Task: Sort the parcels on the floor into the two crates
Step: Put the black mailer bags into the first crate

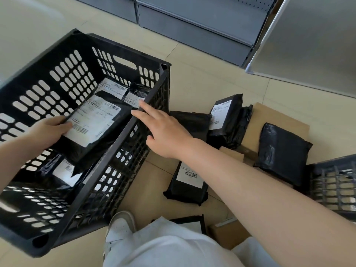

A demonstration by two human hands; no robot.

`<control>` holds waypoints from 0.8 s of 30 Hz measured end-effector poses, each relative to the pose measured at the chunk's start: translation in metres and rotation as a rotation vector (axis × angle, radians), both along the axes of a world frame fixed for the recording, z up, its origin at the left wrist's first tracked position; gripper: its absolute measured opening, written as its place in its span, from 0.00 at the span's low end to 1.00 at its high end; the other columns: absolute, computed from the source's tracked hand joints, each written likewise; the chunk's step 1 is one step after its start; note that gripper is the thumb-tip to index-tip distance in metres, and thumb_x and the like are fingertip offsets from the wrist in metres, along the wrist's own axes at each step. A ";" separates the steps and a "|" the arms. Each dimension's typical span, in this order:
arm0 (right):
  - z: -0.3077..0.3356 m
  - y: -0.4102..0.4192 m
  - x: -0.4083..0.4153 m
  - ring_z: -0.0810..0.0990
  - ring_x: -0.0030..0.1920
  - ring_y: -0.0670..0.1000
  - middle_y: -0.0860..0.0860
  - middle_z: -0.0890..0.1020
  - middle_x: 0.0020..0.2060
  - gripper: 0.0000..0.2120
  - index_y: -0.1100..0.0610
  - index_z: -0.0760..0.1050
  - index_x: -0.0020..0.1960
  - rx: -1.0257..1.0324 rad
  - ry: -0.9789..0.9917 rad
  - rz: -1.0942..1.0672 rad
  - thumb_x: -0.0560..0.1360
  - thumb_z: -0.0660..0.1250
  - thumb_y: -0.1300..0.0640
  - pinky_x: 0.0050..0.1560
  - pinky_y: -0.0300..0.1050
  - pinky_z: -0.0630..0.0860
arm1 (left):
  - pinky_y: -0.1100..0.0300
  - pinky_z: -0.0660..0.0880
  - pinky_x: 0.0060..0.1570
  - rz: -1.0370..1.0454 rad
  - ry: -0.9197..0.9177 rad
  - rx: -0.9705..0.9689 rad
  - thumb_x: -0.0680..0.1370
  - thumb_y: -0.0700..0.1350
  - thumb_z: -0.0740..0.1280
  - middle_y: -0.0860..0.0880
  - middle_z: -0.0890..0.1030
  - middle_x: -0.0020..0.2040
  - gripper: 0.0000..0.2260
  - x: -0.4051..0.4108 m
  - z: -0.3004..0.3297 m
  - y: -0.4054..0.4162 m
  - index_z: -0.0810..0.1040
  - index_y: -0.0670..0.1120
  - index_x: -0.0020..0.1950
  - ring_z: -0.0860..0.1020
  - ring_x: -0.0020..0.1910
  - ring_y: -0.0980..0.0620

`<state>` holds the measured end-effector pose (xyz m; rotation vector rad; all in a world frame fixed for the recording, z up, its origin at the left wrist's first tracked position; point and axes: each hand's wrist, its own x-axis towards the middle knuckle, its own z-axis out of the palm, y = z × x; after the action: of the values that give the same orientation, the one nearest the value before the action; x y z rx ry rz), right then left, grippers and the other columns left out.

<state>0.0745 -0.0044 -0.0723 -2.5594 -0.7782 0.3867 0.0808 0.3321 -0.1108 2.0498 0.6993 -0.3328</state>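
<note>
A large black slotted crate [48, 78] fills the left of the head view, with several black labelled parcels inside. My left hand [46, 132] grips the near edge of a black parcel with a big white label [94, 124], held tilted inside the crate. My right hand [163, 130] hovers over the crate's right rim with fingers spread, holding nothing. On the floor to the right lie black parcels: one with a barcode label [188, 182], one unlabelled [281, 153], and a leaning one [225, 116]. A corner of a second crate [333, 182] shows at the right edge.
Flat brown cardboard [277, 116] lies under the floor parcels, and a small brown box [227, 234] sits near my knee. Grey metal shelving [192, 22] runs along the back, and a metal panel [308, 35] stands at the right. My white shoe [121, 226] is beside the crate.
</note>
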 end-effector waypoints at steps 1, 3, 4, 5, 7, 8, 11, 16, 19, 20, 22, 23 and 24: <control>-0.001 0.000 0.000 0.55 0.78 0.54 0.48 0.46 0.82 0.36 0.47 0.52 0.81 0.001 -0.004 -0.001 0.77 0.61 0.62 0.76 0.55 0.59 | 0.47 0.74 0.61 -0.003 0.010 -0.003 0.81 0.46 0.65 0.45 0.82 0.53 0.07 -0.003 0.005 -0.012 0.79 0.57 0.56 0.81 0.47 0.45; -0.004 0.000 -0.001 0.57 0.78 0.54 0.47 0.45 0.82 0.37 0.47 0.51 0.81 0.000 -0.011 -0.003 0.77 0.61 0.62 0.75 0.54 0.61 | 0.50 0.73 0.59 -0.062 0.051 0.013 0.82 0.42 0.64 0.47 0.81 0.52 0.13 -0.003 0.007 -0.026 0.75 0.53 0.65 0.79 0.45 0.49; -0.005 0.000 -0.001 0.58 0.77 0.55 0.47 0.45 0.82 0.37 0.47 0.51 0.81 0.001 -0.014 -0.004 0.77 0.61 0.62 0.74 0.55 0.61 | 0.50 0.74 0.57 -0.095 0.070 0.016 0.81 0.41 0.64 0.47 0.81 0.52 0.15 -0.003 0.009 -0.033 0.73 0.52 0.67 0.80 0.45 0.50; -0.006 0.000 -0.001 0.59 0.77 0.55 0.47 0.45 0.82 0.37 0.47 0.51 0.81 0.002 -0.017 -0.004 0.77 0.62 0.62 0.74 0.55 0.62 | 0.50 0.76 0.55 -0.106 0.086 0.008 0.81 0.41 0.64 0.46 0.82 0.53 0.17 -0.002 0.009 -0.040 0.72 0.51 0.69 0.80 0.45 0.49; -0.008 0.001 -0.003 0.62 0.75 0.55 0.47 0.45 0.82 0.37 0.47 0.51 0.81 0.005 -0.027 -0.004 0.76 0.62 0.62 0.72 0.55 0.64 | 0.56 0.76 0.43 -0.072 0.058 -0.036 0.82 0.42 0.62 0.47 0.81 0.50 0.18 0.001 0.010 -0.054 0.69 0.50 0.72 0.79 0.42 0.50; -0.009 0.002 -0.003 0.63 0.74 0.55 0.48 0.45 0.82 0.37 0.47 0.51 0.81 0.006 -0.034 -0.003 0.76 0.62 0.62 0.71 0.55 0.65 | 0.58 0.74 0.38 -0.064 0.024 -0.043 0.82 0.43 0.62 0.49 0.80 0.48 0.18 0.003 0.011 -0.062 0.68 0.50 0.72 0.78 0.40 0.52; -0.010 0.002 -0.005 0.66 0.72 0.55 0.49 0.44 0.82 0.38 0.48 0.51 0.81 0.002 -0.052 -0.002 0.76 0.62 0.62 0.69 0.55 0.66 | 0.58 0.73 0.34 -0.096 -0.074 0.043 0.82 0.50 0.63 0.51 0.80 0.47 0.17 0.009 0.007 -0.075 0.71 0.46 0.70 0.79 0.40 0.52; -0.010 0.001 -0.006 0.69 0.68 0.55 0.49 0.43 0.82 0.38 0.48 0.50 0.82 -0.012 -0.062 0.000 0.76 0.62 0.61 0.67 0.54 0.67 | 0.55 0.72 0.37 -0.201 -0.116 0.323 0.83 0.50 0.60 0.40 0.79 0.43 0.13 0.007 0.000 -0.070 0.78 0.42 0.52 0.76 0.36 0.44; -0.011 0.001 -0.006 0.71 0.65 0.55 0.50 0.43 0.82 0.38 0.49 0.49 0.82 -0.018 -0.067 0.001 0.76 0.62 0.61 0.65 0.54 0.69 | 0.53 0.74 0.40 -0.328 -0.072 0.405 0.83 0.49 0.60 0.41 0.82 0.44 0.12 0.002 -0.001 -0.063 0.78 0.43 0.50 0.79 0.39 0.41; -0.012 0.001 -0.006 0.72 0.64 0.55 0.50 0.42 0.82 0.38 0.49 0.49 0.82 -0.020 -0.070 0.001 0.76 0.62 0.61 0.64 0.53 0.70 | 0.52 0.75 0.43 -0.354 -0.045 0.420 0.83 0.50 0.60 0.42 0.82 0.45 0.11 0.001 -0.001 -0.059 0.79 0.44 0.51 0.80 0.41 0.42; -0.013 0.001 -0.007 0.72 0.62 0.55 0.50 0.42 0.82 0.39 0.49 0.49 0.82 -0.019 -0.079 0.002 0.76 0.62 0.61 0.63 0.53 0.70 | 0.50 0.77 0.45 -0.391 -0.003 0.432 0.83 0.50 0.61 0.44 0.83 0.45 0.10 -0.001 -0.001 -0.052 0.80 0.47 0.54 0.81 0.42 0.43; -0.014 0.001 -0.007 0.72 0.62 0.55 0.50 0.42 0.82 0.39 0.49 0.49 0.82 -0.016 -0.083 0.002 0.75 0.62 0.61 0.62 0.53 0.71 | 0.51 0.77 0.45 -0.409 0.015 0.435 0.83 0.49 0.61 0.45 0.83 0.45 0.10 -0.001 -0.001 -0.049 0.80 0.47 0.54 0.81 0.42 0.44; -0.014 0.001 -0.007 0.72 0.62 0.55 0.50 0.42 0.82 0.39 0.49 0.49 0.82 -0.013 -0.084 0.002 0.75 0.62 0.61 0.62 0.53 0.71 | 0.52 0.77 0.45 -0.425 0.030 0.438 0.83 0.49 0.62 0.45 0.83 0.45 0.10 -0.002 -0.001 -0.046 0.81 0.47 0.54 0.81 0.42 0.45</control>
<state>0.0675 -0.0033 -0.0863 -2.6012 -0.8110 0.2877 0.0788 0.2866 -0.1122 2.6194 0.3660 -0.4842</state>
